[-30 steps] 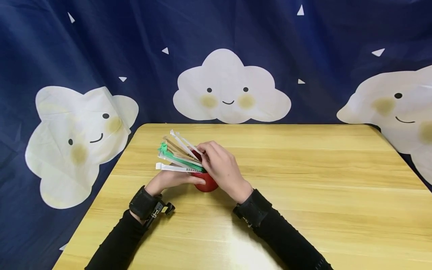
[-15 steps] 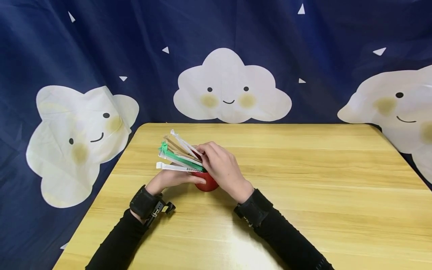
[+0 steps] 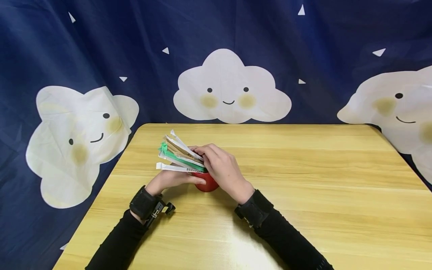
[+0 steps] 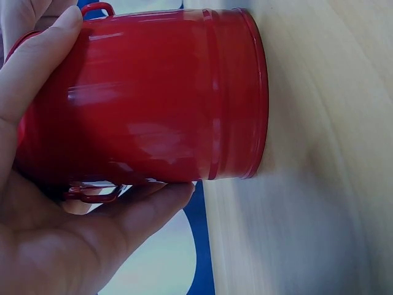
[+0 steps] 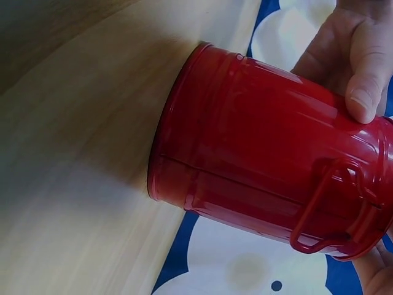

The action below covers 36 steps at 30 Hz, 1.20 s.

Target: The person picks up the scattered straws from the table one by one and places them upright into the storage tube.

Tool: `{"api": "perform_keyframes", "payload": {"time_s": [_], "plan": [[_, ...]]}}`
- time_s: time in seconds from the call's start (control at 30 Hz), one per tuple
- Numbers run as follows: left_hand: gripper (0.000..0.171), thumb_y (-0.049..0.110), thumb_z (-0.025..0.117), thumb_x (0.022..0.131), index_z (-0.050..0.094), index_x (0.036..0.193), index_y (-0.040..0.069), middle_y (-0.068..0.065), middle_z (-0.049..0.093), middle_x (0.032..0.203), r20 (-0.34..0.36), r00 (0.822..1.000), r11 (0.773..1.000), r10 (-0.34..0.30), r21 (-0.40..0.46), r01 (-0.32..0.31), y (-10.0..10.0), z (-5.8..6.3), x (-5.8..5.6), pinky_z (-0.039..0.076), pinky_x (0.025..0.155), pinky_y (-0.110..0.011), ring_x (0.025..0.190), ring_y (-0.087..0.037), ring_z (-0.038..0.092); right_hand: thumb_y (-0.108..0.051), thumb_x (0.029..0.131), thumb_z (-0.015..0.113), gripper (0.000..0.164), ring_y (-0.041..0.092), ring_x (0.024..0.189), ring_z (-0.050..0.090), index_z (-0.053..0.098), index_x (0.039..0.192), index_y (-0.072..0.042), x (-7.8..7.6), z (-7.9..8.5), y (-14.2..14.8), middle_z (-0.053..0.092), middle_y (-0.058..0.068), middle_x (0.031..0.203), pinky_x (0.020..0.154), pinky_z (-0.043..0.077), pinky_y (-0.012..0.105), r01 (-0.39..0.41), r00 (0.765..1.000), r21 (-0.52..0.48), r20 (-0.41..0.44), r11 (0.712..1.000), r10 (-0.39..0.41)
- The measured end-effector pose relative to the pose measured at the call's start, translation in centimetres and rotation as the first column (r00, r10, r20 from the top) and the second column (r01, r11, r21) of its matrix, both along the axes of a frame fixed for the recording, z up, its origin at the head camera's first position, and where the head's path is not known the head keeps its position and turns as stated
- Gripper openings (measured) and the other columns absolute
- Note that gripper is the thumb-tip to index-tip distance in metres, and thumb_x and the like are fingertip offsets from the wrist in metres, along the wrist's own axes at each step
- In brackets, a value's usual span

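Observation:
A red metal bucket (image 3: 206, 183) with small side handles stands upright on the wooden table. My left hand (image 3: 173, 178) grips its side, the thumb across the front; the left wrist view shows the fingers round the bucket (image 4: 147, 98). Paper-wrapped straws fan out of the mouth toward the left, several white and brown, one with a green wrapper (image 3: 175, 155). At the rim, my right hand (image 3: 223, 167) pinches a white-wrapped straw (image 3: 179, 144) among them, its fingertips partly hidden. In the right wrist view the bucket (image 5: 264, 147) shows a wire handle (image 5: 325, 206).
The light wood table (image 3: 303, 180) extends wide to the right and in front of the bucket. Behind it hangs a dark blue curtain (image 3: 148, 30) with smiling clouds and a star. Both wrists wear black camera straps (image 3: 145, 202).
The white straw at my right fingertips has swung down and left into the bunch. The right hand has shifted slightly; the left hand and bucket stay put.

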<state>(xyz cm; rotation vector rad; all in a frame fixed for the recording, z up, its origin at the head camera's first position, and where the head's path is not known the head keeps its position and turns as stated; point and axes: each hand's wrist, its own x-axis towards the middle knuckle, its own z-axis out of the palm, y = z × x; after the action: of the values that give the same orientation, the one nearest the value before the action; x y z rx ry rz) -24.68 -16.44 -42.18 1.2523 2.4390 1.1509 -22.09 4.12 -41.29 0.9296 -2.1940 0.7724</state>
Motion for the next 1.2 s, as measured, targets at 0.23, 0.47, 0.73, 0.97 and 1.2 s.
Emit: {"api": "perform_keyframes", "payload": {"time_s": [0.23, 0.47, 0.73, 0.97, 1.2], "plan": [[0.069, 0.006, 0.082, 0.085, 0.045, 0.142, -0.007, -0.015, 0.056, 0.138, -0.063, 0.998, 1.000, 0.000, 0.027, 0.002, 0.3, 0.7, 0.6, 0.040, 0.110, -0.026, 0.127, -0.024, 0.051, 0.002, 0.095, 0.061, 0.025, 0.013, 0.094, 0.069, 0.069, 0.116, -0.009, 0.1, 0.0, 0.0, 0.069, 0.000, 0.106, 0.074, 0.059, 0.029, 0.008, 1.000, -0.009, -0.005, 1.000, -0.008], [0.065, -0.005, 0.082, 0.079, 0.048, 0.133, -0.013, -0.020, 0.058, 0.128, -0.021, 0.999, 0.997, 0.043, 0.059, -0.041, 1.2, 2.6, 1.8, 0.038, 0.105, -0.020, 0.120, -0.027, 0.052, 0.002, 0.093, 0.062, 0.023, 0.013, 0.091, 0.068, 0.070, 0.112, -0.008, 0.1, 0.1, 0.0, 0.069, 0.001, 0.104, 0.072, 0.059, 0.029, 0.013, 1.000, -0.020, -0.024, 1.000, -0.014], [0.076, 0.003, 0.089, 0.073, 0.047, 0.135, -0.009, -0.016, 0.058, 0.128, -0.156, 0.986, 0.997, 0.050, 0.067, -0.040, 0.9, 0.9, 1.0, 0.039, 0.106, -0.023, 0.119, -0.024, 0.054, 0.002, 0.093, 0.062, 0.021, 0.013, 0.087, 0.066, 0.069, 0.111, -0.007, 0.2, -0.2, 0.0, 0.067, 0.002, 0.102, 0.070, 0.058, 0.028, 0.009, 1.000, -0.027, -0.003, 1.000, -0.010], [0.101, 0.006, 0.093, 0.070, 0.031, 0.149, -0.009, -0.020, 0.050, 0.143, -0.043, 0.996, 0.990, 0.083, 0.116, -0.078, 0.1, -0.8, 0.2, 0.037, 0.112, -0.026, 0.130, -0.031, 0.048, -0.003, 0.096, 0.060, 0.021, 0.015, 0.094, 0.064, 0.066, 0.117, -0.005, 0.6, -0.2, 0.9, 0.064, 0.006, 0.109, 0.079, 0.058, 0.027, -0.046, 0.993, -0.062, 0.110, 0.997, 0.053], [0.111, 0.023, 0.094, 0.070, 0.028, 0.151, -0.016, -0.036, 0.028, 0.157, -0.180, 0.978, 0.982, 0.109, -0.135, -0.135, -2.0, 0.8, 0.4, 0.017, 0.119, -0.065, 0.148, -0.051, 0.020, -0.004, 0.097, 0.058, 0.023, 0.023, 0.108, 0.062, 0.065, 0.118, -0.003, 1.8, 0.5, 3.6, 0.065, 0.009, 0.116, 0.092, 0.056, 0.036, -0.003, 0.988, -0.032, 0.152, 0.999, 0.008]]}}
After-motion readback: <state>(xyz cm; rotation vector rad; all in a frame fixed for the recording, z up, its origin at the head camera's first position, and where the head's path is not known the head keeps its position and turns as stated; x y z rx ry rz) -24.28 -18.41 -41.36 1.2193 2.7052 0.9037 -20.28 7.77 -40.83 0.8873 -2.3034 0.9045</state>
